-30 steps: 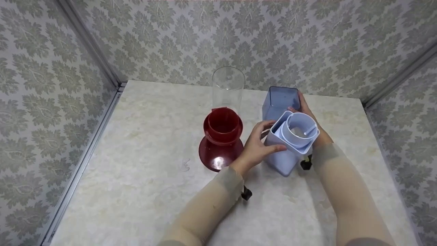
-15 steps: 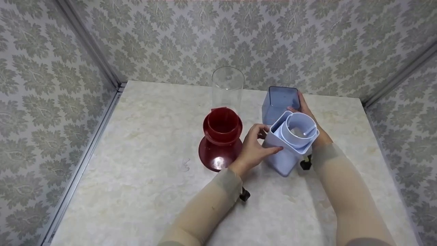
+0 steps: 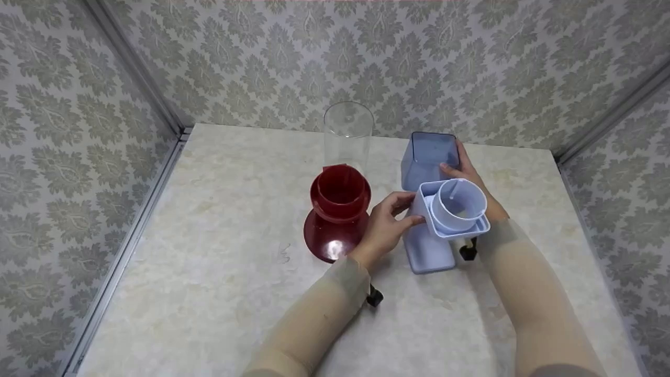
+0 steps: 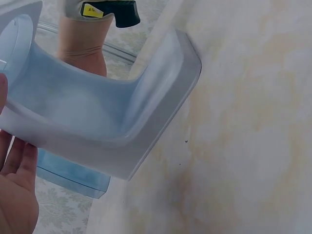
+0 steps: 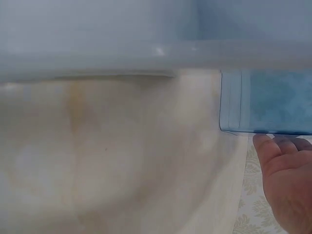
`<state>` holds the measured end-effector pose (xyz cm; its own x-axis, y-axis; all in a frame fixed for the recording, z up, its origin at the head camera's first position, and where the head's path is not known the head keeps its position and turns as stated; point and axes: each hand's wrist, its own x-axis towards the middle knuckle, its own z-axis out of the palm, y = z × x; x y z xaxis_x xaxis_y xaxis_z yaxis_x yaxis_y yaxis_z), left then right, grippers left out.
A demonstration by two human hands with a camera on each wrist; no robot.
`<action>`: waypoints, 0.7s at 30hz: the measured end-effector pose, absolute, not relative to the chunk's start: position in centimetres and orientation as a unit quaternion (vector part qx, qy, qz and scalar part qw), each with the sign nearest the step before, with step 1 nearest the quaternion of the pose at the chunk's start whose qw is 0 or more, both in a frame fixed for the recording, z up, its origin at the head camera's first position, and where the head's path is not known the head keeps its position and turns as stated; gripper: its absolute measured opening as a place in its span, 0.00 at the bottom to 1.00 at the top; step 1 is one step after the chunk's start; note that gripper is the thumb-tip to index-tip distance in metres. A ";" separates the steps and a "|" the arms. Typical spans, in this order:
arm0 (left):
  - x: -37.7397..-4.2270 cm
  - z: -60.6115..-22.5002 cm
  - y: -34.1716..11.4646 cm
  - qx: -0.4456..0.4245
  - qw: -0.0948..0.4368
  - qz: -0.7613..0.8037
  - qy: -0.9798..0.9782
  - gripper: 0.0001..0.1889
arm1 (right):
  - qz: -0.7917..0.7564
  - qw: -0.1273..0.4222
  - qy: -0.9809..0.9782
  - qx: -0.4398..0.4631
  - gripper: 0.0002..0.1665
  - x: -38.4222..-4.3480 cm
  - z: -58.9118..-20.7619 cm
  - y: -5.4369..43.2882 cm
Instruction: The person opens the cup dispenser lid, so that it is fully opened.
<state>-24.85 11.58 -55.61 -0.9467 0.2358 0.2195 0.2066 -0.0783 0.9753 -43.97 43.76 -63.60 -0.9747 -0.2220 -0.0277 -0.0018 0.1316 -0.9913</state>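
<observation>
A light-blue plastic stand (image 3: 430,252) has a flat foot and a square top with a round collar (image 3: 459,207). My left hand (image 3: 384,228) grips the left side of its top, thumb in front and fingers behind. In the left wrist view the stand (image 4: 83,109) shows a curved body, with fingers (image 4: 22,158) against its side. Behind it stands a see-through blue square container (image 3: 426,157). My right hand (image 3: 471,167) holds this container at its right side, thumb in front; the stand's top partly hides that hand. The container (image 5: 278,102) shows above the fingers in the right wrist view.
Left of my left hand stands a red stand (image 3: 335,238) of similar make with a round cup-like top. A clear cylinder (image 3: 348,131) is behind it. Patterned walls (image 3: 293,52) close off the table's (image 3: 209,209) back and sides.
The light-blue stand has turned, so its top and foot now face more squarely toward me. My left hand stays at its side, slightly shifted; my right hand remains on the blue container.
</observation>
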 end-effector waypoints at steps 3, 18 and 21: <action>-24.9 -55.6 11.7 0.158 0.018 0.723 0.672 0.28 | -0.656 0.088 0.747 -0.064 0.65 -42.8 -62.2 43.0; -25.1 -55.8 12.3 0.156 0.051 0.727 0.667 0.30 | -0.660 0.077 0.745 -0.061 0.67 -44.0 -64.0 44.0; -25.2 -55.7 12.4 0.156 0.053 0.733 0.660 0.30 | -0.658 0.071 0.747 -0.064 0.66 -45.6 -66.2 45.1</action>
<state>-25.18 12.38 -55.68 -0.9460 0.2834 0.1577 0.1270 -0.1237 0.9842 -45.64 45.07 -66.24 -0.9816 -0.1895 -0.0223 -0.0018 0.1259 -0.9920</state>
